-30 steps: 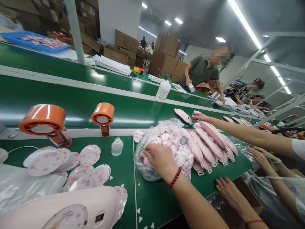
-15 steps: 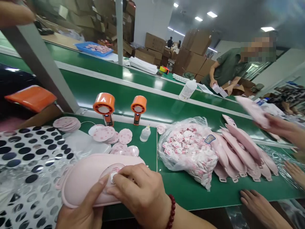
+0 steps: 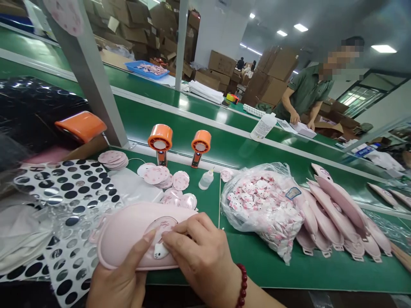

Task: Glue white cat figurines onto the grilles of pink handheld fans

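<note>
My left hand (image 3: 123, 273) grips a pink zip case (image 3: 126, 233) from below, its thumb on the lid. A round clear-edged disc with pink print (image 3: 163, 224) lies on the lid. On the disc's lower part sits a small white cat-face charm (image 3: 159, 251). My right hand (image 3: 202, 252), with a dark red bead bracelet at the wrist, has its fingers closed together at the charm's right edge, pressing it to the disc. Part of the disc is hidden behind these fingers.
A plastic bag of cat-face charms (image 3: 253, 192) lies right of my hands, beside stacked pink cases (image 3: 337, 209). Behind are pink-patterned discs (image 3: 157, 174), a small glue bottle (image 3: 206, 179) and orange handheld fans (image 3: 159, 139). Punched sheets (image 3: 73, 244) lie left. A person (image 3: 305, 94) works across.
My view has shifted, so things sit further right. The charm now shows more openly between my fingers. A neighbour's hands with a pink case at the right have mostly left view.
</note>
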The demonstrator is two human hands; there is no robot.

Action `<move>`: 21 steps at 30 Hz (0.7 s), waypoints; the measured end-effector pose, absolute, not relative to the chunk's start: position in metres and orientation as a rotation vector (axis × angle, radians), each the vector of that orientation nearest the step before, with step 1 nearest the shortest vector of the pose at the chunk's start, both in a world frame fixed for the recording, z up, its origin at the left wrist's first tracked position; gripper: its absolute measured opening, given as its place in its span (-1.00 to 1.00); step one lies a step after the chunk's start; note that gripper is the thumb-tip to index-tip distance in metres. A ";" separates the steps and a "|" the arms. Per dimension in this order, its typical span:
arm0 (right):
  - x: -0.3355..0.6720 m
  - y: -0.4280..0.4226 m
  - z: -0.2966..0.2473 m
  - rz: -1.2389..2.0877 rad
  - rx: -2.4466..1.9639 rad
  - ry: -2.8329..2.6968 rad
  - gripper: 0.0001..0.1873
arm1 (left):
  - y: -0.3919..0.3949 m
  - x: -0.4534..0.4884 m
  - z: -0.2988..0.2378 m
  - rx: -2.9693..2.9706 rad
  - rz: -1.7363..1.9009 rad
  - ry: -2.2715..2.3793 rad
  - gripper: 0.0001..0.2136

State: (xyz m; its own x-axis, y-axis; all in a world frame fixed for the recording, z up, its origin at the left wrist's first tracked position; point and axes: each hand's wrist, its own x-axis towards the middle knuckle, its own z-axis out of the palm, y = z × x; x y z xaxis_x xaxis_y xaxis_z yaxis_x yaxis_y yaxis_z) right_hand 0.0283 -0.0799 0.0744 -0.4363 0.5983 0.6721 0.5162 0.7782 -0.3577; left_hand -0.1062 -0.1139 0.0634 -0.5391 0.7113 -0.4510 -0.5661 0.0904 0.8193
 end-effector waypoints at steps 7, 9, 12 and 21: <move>0.034 -0.085 0.073 0.179 -0.779 -2.177 -0.83 | -0.116 -0.109 0.063 0.069 1.565 1.317 -0.30; 0.036 -0.085 0.073 0.192 -0.783 -2.196 -0.88 | -0.117 -0.108 0.063 0.031 1.551 1.311 -0.30; 0.037 -0.083 0.074 0.167 -0.779 -2.198 -0.92 | -0.118 -0.108 0.063 0.028 1.549 1.315 -0.29; 0.027 -0.083 0.066 0.104 -0.782 -2.003 -0.91 | -0.113 -0.109 0.064 0.004 1.568 1.325 -0.27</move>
